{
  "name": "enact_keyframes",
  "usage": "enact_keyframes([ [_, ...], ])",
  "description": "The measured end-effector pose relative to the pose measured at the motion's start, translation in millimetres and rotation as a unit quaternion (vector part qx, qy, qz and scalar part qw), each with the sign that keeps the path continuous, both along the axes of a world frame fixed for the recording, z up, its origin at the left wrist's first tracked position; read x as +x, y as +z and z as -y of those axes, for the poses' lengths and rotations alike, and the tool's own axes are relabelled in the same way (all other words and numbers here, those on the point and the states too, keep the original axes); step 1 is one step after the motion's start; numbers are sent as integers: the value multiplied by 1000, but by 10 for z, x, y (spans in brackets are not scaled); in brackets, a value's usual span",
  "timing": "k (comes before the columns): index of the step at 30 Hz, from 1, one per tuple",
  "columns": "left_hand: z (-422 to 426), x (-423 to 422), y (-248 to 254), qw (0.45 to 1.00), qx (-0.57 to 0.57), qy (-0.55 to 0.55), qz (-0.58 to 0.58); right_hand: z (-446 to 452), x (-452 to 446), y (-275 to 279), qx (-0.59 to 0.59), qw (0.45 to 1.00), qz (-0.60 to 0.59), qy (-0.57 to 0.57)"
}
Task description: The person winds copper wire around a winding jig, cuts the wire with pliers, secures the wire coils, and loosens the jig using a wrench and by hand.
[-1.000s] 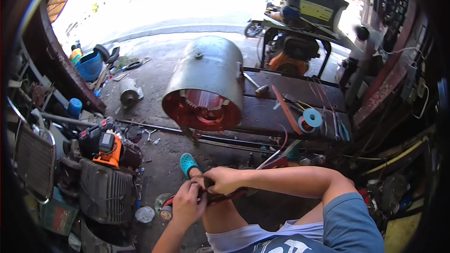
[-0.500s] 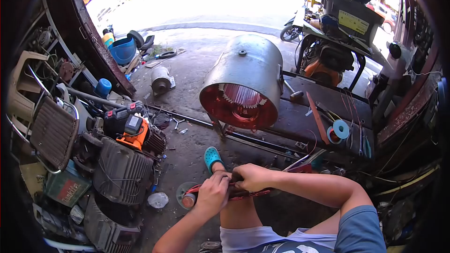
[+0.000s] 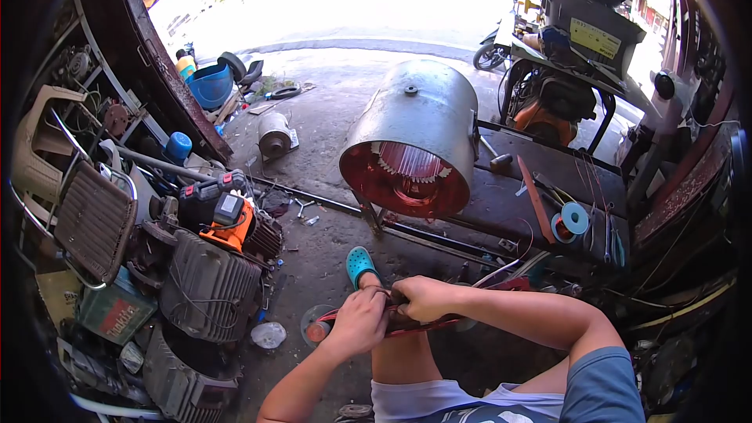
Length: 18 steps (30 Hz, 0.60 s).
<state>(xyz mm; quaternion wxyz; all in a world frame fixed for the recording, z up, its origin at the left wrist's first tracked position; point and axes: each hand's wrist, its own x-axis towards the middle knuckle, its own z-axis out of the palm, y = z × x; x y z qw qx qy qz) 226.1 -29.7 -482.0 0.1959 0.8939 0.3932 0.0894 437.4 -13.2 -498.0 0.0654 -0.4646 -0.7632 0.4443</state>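
Low over the lap, my left hand [image 3: 359, 321] is closed around a bundle of red wire [image 3: 427, 326], whose looped end shows beside a round orange-topped piece [image 3: 316, 332]. My right hand [image 3: 425, 298] is closed just beside it, at a dark strip or tie on the same bundle; the exact item between its fingers is hidden. Ahead stands a large silver cylindrical housing [image 3: 427, 110], its open end facing me and showing a toothed ring with red windings [image 3: 411, 180]. A spool of copper wire [image 3: 573, 218] lies on the dark bench right of it.
On the bench [image 3: 501, 196] are a hammer [image 3: 500, 161], a long red strip [image 3: 535, 200] and pliers. Finned motor casings [image 3: 207, 290], an orange tool [image 3: 229, 222] and a chair [image 3: 95, 219] crowd the left. A machine [image 3: 544, 106] stands at the back right.
The head view has swung left, so the scene sits further right. Both hands stay closed at the wire bundle, with only slight finger movement.
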Motion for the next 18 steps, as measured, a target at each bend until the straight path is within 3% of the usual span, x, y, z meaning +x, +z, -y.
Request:
enact_keyframes([
  [1, 9, 12, 35, 998, -50, 21, -7, -3, -6, 115, -39, 999, 8, -11],
  [3, 9, 7, 32, 999, -45, 23, -7, -14, -9, 350, -115, 992, 25, -33],
  [7, -4, -34, -119, 999, 40, -1, 19, -51, -4, 6, -33, 999, 14, -16],
  [10, 29, -20, -133, 1000, 28, 9, -10, -26, 6, -1, -9, 1000, 10, -17],
  [18, 20, -51, -90, 998, -5, 33, 62, 34, -14, -48, 17, 998, -15, -52],
])
